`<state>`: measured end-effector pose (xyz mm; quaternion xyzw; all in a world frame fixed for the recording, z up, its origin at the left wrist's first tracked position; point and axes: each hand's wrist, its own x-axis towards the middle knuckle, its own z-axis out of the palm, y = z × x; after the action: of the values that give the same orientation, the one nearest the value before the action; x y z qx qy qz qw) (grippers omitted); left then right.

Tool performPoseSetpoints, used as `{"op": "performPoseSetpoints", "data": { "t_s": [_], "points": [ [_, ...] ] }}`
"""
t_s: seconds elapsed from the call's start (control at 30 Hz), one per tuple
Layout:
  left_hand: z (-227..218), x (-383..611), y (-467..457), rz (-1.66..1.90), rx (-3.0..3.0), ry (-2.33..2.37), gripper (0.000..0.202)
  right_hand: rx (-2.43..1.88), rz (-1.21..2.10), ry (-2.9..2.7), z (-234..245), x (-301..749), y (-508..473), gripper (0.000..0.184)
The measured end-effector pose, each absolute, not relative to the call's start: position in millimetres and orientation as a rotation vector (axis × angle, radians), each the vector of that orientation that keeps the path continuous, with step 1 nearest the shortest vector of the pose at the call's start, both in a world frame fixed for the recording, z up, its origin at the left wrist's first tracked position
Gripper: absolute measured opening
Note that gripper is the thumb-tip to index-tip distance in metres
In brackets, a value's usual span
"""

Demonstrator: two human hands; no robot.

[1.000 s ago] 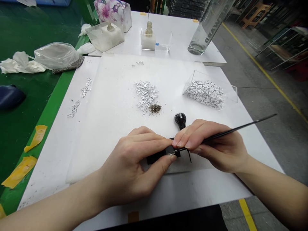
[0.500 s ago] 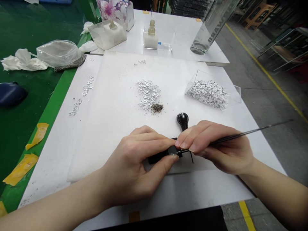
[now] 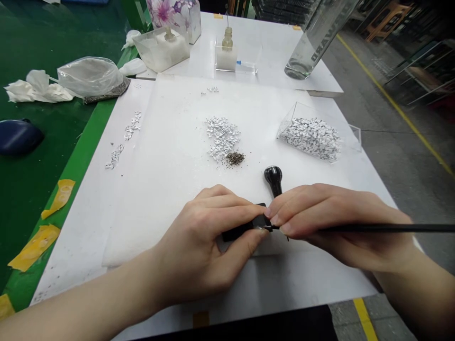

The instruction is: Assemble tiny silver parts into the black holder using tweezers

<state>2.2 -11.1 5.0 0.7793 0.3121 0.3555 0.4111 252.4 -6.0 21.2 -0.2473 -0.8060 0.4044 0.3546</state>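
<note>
Okay, the left hand [image 3: 202, 246] reaches in from the left, palm down, and its thumb and fingers pinch a flat black block [image 3: 238, 232] above a white pad [image 3: 149, 203]. The right hand [image 3: 341, 222] sits just beside it, so the hands are close together, nearly touching at the block's end. A round black knob [image 3: 273, 179] stands just past them. The right hand grips a long thin black stick [image 3: 384, 228] pointing right. Farther up, a clear box [image 3: 351, 137] holds shiny silver bits [image 3: 309, 138].
</note>
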Motion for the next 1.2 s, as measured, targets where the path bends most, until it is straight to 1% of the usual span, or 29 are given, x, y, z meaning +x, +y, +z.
{"op": "performPoseSetpoints", "data": {
  "t_s": [0.27,0.37,0.47,0.57,0.67,0.87,1.2],
  "points": [
    [5,3,-9,0.900,1.977,0.788,0.015,-0.542,1.129,-2.047,10,255,2,0.023],
    [5,4,-8,0.906,1.972,0.790,0.018,-0.582,1.205,-1.897,3,254,3,0.018],
    [4,3,-9,0.912,1.977,0.798,0.021,-0.707,1.085,-1.599,0,251,8,0.013],
    [4,3,-9,0.911,1.982,0.803,0.022,-0.955,0.894,-1.482,-2,249,17,0.011],
    [3,3,-8,0.924,1.973,0.793,0.024,-1.116,0.851,-1.508,-6,245,26,0.010],
    [4,3,-6,0.916,1.960,0.784,0.024,-1.154,0.858,-1.553,-15,238,35,0.010],
    [9,3,-8,0.869,1.940,0.817,0.023,-1.322,0.784,-1.746,-13,248,31,0.009]
  ]
}}
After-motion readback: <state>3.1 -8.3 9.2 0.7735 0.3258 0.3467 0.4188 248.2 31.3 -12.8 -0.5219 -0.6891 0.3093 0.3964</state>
